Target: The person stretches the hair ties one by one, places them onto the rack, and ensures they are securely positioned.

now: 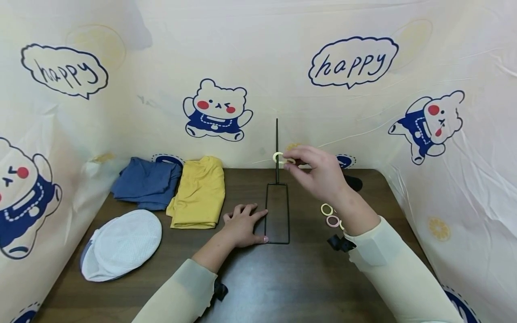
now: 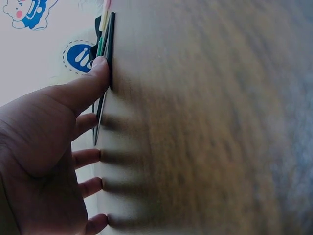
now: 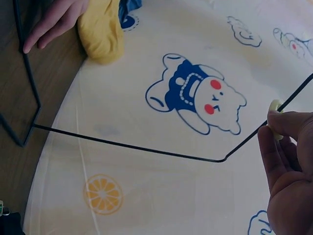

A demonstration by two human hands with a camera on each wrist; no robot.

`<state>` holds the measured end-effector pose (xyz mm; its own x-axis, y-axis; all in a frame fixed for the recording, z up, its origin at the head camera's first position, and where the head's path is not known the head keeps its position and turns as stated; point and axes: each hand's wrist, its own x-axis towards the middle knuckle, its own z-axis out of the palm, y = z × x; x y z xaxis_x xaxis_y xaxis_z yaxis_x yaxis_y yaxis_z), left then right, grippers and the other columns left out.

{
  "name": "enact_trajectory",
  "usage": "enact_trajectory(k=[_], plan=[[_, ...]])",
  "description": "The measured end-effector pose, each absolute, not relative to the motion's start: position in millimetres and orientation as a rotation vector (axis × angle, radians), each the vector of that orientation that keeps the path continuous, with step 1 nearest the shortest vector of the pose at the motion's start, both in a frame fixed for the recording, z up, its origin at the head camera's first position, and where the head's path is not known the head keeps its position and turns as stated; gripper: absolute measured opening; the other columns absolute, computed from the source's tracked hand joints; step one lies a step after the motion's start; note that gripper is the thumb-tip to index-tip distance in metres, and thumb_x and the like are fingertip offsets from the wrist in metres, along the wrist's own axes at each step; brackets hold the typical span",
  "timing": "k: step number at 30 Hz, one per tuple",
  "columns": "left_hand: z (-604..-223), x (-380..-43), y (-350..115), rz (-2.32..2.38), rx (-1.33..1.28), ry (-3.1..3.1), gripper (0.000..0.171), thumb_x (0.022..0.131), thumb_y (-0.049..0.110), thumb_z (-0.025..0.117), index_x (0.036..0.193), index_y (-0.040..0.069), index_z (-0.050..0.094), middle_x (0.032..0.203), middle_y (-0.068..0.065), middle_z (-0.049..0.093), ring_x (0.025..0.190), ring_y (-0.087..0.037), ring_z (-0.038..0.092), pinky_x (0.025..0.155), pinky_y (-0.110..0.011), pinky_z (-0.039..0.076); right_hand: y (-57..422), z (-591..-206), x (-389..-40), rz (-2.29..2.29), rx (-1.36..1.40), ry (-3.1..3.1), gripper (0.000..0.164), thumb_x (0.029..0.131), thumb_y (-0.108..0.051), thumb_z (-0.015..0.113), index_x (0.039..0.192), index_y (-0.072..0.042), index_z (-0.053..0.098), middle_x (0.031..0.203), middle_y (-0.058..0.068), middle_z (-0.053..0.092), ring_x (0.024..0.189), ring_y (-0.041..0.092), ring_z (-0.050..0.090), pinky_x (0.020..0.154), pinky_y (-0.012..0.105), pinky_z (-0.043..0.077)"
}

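A black wire stand [image 1: 288, 215] has a rectangular base flat on the table and a bent rod [image 3: 127, 144] rising from its far side. My right hand [image 1: 317, 172] pinches a pale yellow ring [image 1: 276, 157] between thumb and fingertips, up at the rod. In the right wrist view that ring [image 3: 274, 105] overlaps the rod's slanting upper part. My left hand [image 1: 242, 226] rests spread at the base's left side, its thumb and index finger touching the wire. Seen from the left wrist, the left hand's fingers [image 2: 88, 156] reach down to the tabletop.
Beside my right forearm lie a yellow ring [image 1: 326, 209], a pink ring [image 1: 333, 221] and another, partly hidden yellow one. Behind that wrist is a black object [image 1: 353, 182]. Folded blue cloth [image 1: 145, 181], folded yellow cloth [image 1: 198, 193] and a white cap [image 1: 123, 242] lie at left.
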<state>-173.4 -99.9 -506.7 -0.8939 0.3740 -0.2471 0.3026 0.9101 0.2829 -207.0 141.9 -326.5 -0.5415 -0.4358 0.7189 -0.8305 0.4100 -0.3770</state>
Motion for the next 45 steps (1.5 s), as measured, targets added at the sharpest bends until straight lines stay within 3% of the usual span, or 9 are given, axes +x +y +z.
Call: enact_trajectory(k=[7,28,45], plan=[[-508,-174,-101,0.324,0.507,2.777,0.088,0.084,0.07,0.072,0.16,0.04,0.04,0.167,-0.005,0.029,0.148,-0.042,0.025,0.102,-0.073,0.028,138,-333,-227,1.045,0.967,-2.218,0.025,0.09,-0.002,0.08,0.115,-0.006,0.077,0.115,0.005,0.074,0.096,0.018,0.074,0.084,0.032,0.059],[-508,-173,-100,0.337,0.517,2.787,0.088,0.085,0.07,0.073,0.16,0.039,0.041,0.167,-0.006,0.03,0.149,-0.041,0.025,0.102,-0.074,0.028,124,-335,-278,1.234,0.698,-2.365,0.028,0.095,-0.005,0.076,0.123,-0.006,0.073,0.116,0.011,0.068,0.103,0.017,0.07,0.09,0.032,0.057],[-504,-172,-99,0.335,0.5,2.781,0.088,0.084,0.069,0.073,0.16,0.04,0.041,0.167,-0.005,0.029,0.149,-0.041,0.025,0.102,-0.075,0.027,142,-346,-275,1.35,0.661,-2.329,0.032,0.093,-0.003,0.077,0.124,-0.005,0.071,0.123,0.009,0.066,0.107,0.022,0.069,0.091,0.035,0.057]])
